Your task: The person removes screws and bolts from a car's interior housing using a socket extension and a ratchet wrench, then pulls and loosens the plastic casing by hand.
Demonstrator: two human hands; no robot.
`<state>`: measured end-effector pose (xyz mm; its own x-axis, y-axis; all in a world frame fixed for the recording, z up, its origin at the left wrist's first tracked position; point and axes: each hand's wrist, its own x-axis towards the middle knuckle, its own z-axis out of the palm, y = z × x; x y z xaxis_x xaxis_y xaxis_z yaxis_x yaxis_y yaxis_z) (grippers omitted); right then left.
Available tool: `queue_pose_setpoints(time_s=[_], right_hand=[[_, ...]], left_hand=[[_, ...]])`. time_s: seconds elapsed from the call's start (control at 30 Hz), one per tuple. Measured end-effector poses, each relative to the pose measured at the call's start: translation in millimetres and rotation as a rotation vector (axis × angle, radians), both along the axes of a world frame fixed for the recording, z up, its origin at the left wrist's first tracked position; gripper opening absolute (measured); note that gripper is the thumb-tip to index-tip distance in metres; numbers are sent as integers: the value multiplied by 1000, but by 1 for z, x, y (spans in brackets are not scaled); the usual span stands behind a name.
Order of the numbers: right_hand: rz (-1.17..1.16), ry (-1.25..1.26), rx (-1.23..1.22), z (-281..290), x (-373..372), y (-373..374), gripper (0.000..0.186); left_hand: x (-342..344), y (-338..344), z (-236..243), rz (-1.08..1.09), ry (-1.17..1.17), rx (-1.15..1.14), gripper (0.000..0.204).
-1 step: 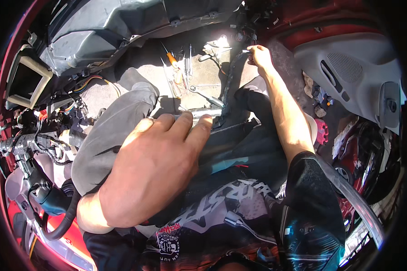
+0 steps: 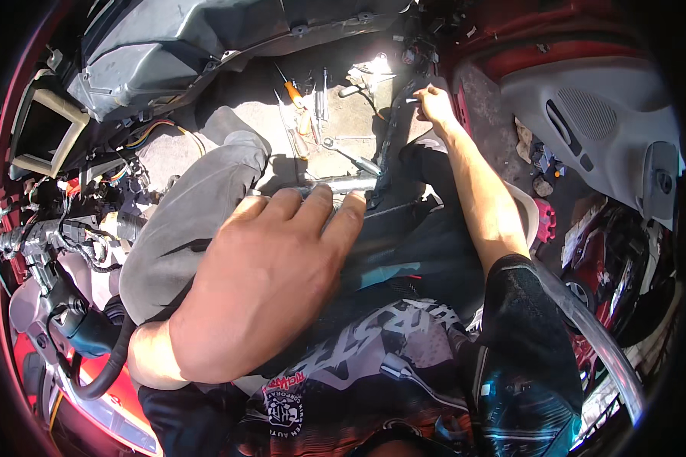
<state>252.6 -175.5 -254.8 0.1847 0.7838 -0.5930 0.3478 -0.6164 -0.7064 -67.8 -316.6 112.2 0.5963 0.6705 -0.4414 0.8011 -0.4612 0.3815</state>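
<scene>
My left hand (image 2: 263,282) is large in the foreground, back up, above my lap. Its fingers are apart and bent downward, the tips partly hidden. Just beyond them lies a silver tube (image 2: 351,185); whether they touch it I cannot tell. My right arm reaches forward, and my right hand (image 2: 436,105) is closed in a pinch beside a dark wrapped cable (image 2: 392,129). A small pale piece shows at its fingertips, too small to name. On the floor between the two lie an orange-handled screwdriver (image 2: 293,93), several slim tools and a ratchet (image 2: 352,157).
A dark dashboard shell (image 2: 183,53) spans the far left. Loose wiring and a steering column (image 2: 53,251) stand at the left. At the right are a grey door panel (image 2: 598,114), a red plastic piece (image 2: 545,219) and a shiny metal bar (image 2: 594,335).
The view has shifted slightly. My right hand is a little lower and its fingers have turned slightly; the left hand stays nearly in place.
</scene>
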Motion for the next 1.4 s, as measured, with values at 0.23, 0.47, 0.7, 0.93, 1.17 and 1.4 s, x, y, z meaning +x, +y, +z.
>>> queue_pose_setpoints(time_s=[0.23,0.47,0.7,0.93,1.17,1.4], right_hand=[[1287,-421,-162,-41,-88,-109,22],[1146,-315,-178,-75,-132,-125,21],[768,-344,-8,-89,-160,-131,28],[847,-826,362,-139,-80,-109,36],[1018,-697,259,-144,-75,-77,30],[1090,-685,571,1,-23,22,15]], left_hand=[[14,-14,-7,-123,-126,-165,46],[20,-16,-12,319,-866,-156,34],[17,-24,39,722,-829,-148,16],[10,-5,-21,660,-995,-215,28],[-1,9,-35,227,-373,-93,51],[13,3,-5,-117,-208,-93,48]])
